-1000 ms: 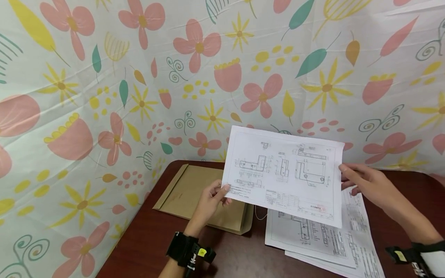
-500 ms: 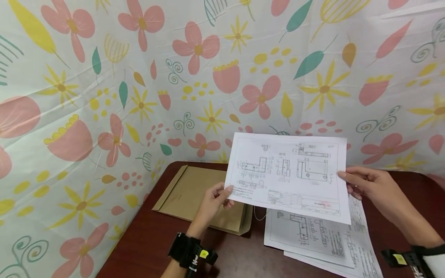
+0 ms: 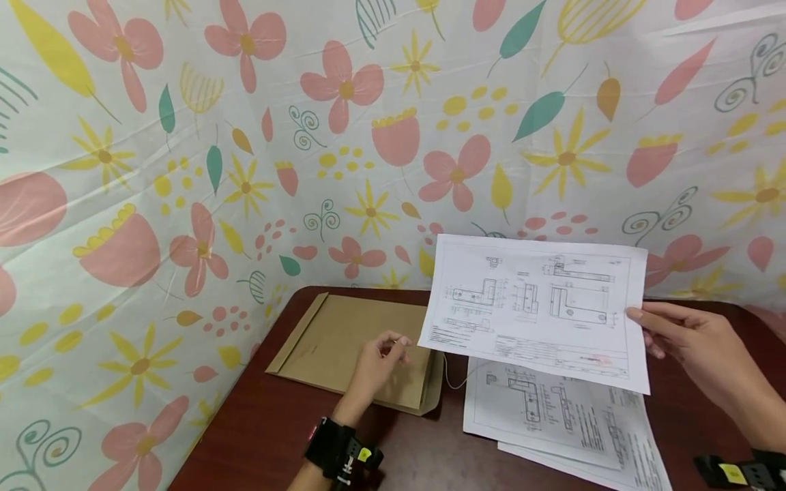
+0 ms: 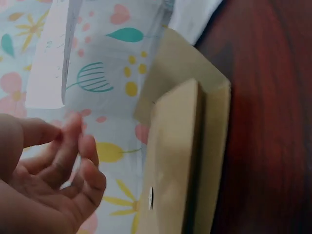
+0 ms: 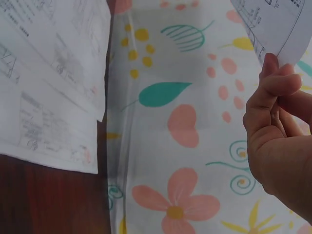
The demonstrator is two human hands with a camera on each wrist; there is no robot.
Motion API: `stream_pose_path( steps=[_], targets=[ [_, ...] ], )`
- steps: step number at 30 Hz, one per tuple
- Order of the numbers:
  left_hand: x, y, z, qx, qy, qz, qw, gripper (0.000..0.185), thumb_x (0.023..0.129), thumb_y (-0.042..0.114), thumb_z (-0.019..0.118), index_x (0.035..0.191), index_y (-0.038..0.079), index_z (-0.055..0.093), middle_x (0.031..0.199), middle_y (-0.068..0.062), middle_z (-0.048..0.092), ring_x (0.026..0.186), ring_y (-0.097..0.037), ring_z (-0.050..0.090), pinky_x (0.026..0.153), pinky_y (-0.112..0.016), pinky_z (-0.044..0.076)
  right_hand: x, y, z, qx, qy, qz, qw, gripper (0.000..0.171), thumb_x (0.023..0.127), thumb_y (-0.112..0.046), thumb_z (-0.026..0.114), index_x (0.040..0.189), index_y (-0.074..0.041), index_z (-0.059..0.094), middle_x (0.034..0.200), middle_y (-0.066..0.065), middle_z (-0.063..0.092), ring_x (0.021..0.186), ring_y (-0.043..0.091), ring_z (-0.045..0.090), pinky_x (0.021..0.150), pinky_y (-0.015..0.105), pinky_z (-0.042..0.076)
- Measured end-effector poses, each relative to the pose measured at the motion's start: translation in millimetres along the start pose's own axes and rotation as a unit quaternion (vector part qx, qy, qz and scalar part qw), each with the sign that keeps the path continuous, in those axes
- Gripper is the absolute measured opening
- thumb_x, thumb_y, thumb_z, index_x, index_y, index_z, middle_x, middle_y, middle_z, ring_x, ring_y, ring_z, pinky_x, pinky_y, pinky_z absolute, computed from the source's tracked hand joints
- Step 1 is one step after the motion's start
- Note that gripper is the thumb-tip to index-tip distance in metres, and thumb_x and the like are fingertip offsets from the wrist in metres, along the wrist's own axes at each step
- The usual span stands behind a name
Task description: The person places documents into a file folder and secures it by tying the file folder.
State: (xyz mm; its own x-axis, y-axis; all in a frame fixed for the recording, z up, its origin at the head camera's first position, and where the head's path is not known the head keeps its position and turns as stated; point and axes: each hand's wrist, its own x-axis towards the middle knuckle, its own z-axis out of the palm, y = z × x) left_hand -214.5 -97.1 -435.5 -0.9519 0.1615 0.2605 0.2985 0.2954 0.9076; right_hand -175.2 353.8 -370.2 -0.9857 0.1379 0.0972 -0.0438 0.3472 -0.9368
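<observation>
A white sheet with a technical drawing (image 3: 534, 310) hangs in the air above the table, tilted down to the right. My right hand (image 3: 638, 318) pinches its right edge, thumb on the front; the right wrist view shows this hand (image 5: 273, 83) gripping the sheet's corner (image 5: 273, 24). My left hand (image 3: 393, 344) is off the sheet, fingers loosely curled and holding nothing, hovering over a brown paper envelope (image 3: 350, 344). The left wrist view has the left hand (image 4: 58, 165) beside the envelope (image 4: 180, 146).
A stack of more drawing sheets (image 3: 552, 416) lies on the dark red table (image 3: 258, 429) under the held sheet, and shows in the right wrist view as the stack (image 5: 48, 73). A floral cloth (image 3: 245, 136) walls the table at the back and left.
The left hand has let go of the sheet's left edge and sunk toward the envelope. The right hand has carried the sheet to the right.
</observation>
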Motion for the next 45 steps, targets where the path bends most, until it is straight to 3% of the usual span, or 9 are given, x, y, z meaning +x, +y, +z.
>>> stream_pose_path(
  steps=[6, 10, 14, 17, 19, 27, 31, 37, 45],
  targets=[
    [-11.8, -4.5, 11.9, 0.162, -0.014, 0.068, 0.9842, 0.012, 0.095, 0.014, 0.065, 0.092, 0.006, 0.074, 0.086, -0.008, 0.070, 0.074, -0.020, 0.062, 0.066, -0.023, 0.051, -4, 7, -6, 0.020, -0.005, 0.013, 1.000, 0.010, 0.098, -0.032, 0.062, 0.103, -0.035, 0.070, 0.070, -0.006, 0.059, 0.060, 0.016, 0.049, 0.053, 0.033, 0.034],
    [-21.0, -3.0, 24.2, 0.272, -0.028, 0.093, 0.9573, 0.007, 0.091, 0.020, 0.072, 0.089, 0.015, 0.077, 0.092, -0.002, 0.069, 0.088, -0.017, 0.057, 0.076, -0.026, 0.048, -6, 12, -10, 0.023, -0.005, 0.007, 1.000, 0.011, 0.098, -0.031, 0.062, 0.105, -0.032, 0.071, 0.070, -0.005, 0.059, 0.060, 0.016, 0.049, 0.053, 0.034, 0.033],
    [-25.8, -0.6, 35.3, 0.377, -0.047, 0.115, 0.9178, 0.009, 0.087, 0.030, 0.076, 0.089, 0.022, 0.080, 0.095, 0.002, 0.069, 0.097, -0.017, 0.053, 0.085, -0.030, 0.045, -8, 18, -14, 0.004, -0.006, 0.003, 1.000, 0.015, 0.098, -0.033, 0.061, 0.111, -0.029, 0.068, 0.072, -0.005, 0.059, 0.062, 0.017, 0.049, 0.054, 0.035, 0.032],
    [-27.2, 0.5, 40.7, 0.419, -0.052, 0.128, 0.8975, 0.012, 0.085, 0.033, 0.077, 0.090, 0.022, 0.080, 0.098, 0.001, 0.067, 0.102, -0.019, 0.052, 0.093, -0.034, 0.042, -9, 21, -16, -0.001, -0.008, 0.001, 1.000, 0.017, 0.099, -0.033, 0.060, 0.114, -0.029, 0.067, 0.073, -0.004, 0.060, 0.062, 0.018, 0.050, 0.054, 0.035, 0.033],
    [-28.4, 0.9, 42.9, 0.433, -0.049, 0.123, 0.8918, 0.014, 0.084, 0.033, 0.078, 0.090, 0.021, 0.081, 0.104, -0.002, 0.065, 0.104, -0.020, 0.050, 0.094, -0.035, 0.041, -10, 22, -16, -0.001, -0.008, 0.003, 1.000, 0.016, 0.099, -0.033, 0.061, 0.114, -0.031, 0.066, 0.073, -0.005, 0.061, 0.062, 0.018, 0.050, 0.054, 0.034, 0.034],
    [-31.9, 2.1, 52.3, 0.516, -0.039, 0.086, 0.8514, 0.031, 0.079, 0.045, 0.080, 0.094, 0.018, 0.081, 0.127, -0.012, 0.057, 0.114, -0.027, 0.043, 0.084, -0.038, 0.036, -15, 29, -15, 0.010, -0.018, 0.019, 1.000, 0.011, 0.099, -0.031, 0.061, 0.107, -0.032, 0.068, 0.071, -0.003, 0.060, 0.062, 0.018, 0.050, 0.054, 0.034, 0.035],
    [-31.6, 5.7, 58.9, 0.539, -0.050, 0.070, 0.8380, 0.035, 0.077, 0.045, 0.082, 0.092, 0.013, 0.079, 0.137, -0.018, 0.055, 0.134, -0.035, 0.040, 0.091, -0.048, 0.038, -17, 30, -16, 0.042, -0.020, 0.012, 0.999, 0.011, 0.098, -0.026, 0.062, 0.104, -0.027, 0.072, 0.070, -0.003, 0.061, 0.060, 0.017, 0.050, 0.053, 0.033, 0.036],
    [-31.7, 6.9, 64.0, 0.556, -0.060, 0.066, 0.8261, 0.080, 0.073, 0.041, 0.086, 0.135, -0.001, 0.058, 0.141, -0.021, 0.052, 0.144, -0.044, 0.031, 0.104, -0.071, 0.031, -19, 33, -19, 0.074, -0.018, 0.016, 0.997, 0.010, 0.097, -0.023, 0.064, 0.102, -0.026, 0.072, 0.070, -0.002, 0.062, 0.060, 0.017, 0.051, 0.052, 0.031, 0.038],
    [-28.3, 8.9, 66.5, 0.579, -0.049, 0.040, 0.8128, 0.100, 0.068, 0.046, 0.088, 0.144, -0.003, 0.046, 0.147, -0.020, 0.049, 0.149, -0.041, 0.024, 0.107, -0.075, 0.025, -22, 38, -19, 0.086, -0.021, 0.016, 0.996, 0.015, 0.098, -0.018, 0.064, 0.098, -0.029, 0.074, 0.070, -0.004, 0.062, 0.060, 0.015, 0.051, 0.052, 0.029, 0.039]
  ],
)
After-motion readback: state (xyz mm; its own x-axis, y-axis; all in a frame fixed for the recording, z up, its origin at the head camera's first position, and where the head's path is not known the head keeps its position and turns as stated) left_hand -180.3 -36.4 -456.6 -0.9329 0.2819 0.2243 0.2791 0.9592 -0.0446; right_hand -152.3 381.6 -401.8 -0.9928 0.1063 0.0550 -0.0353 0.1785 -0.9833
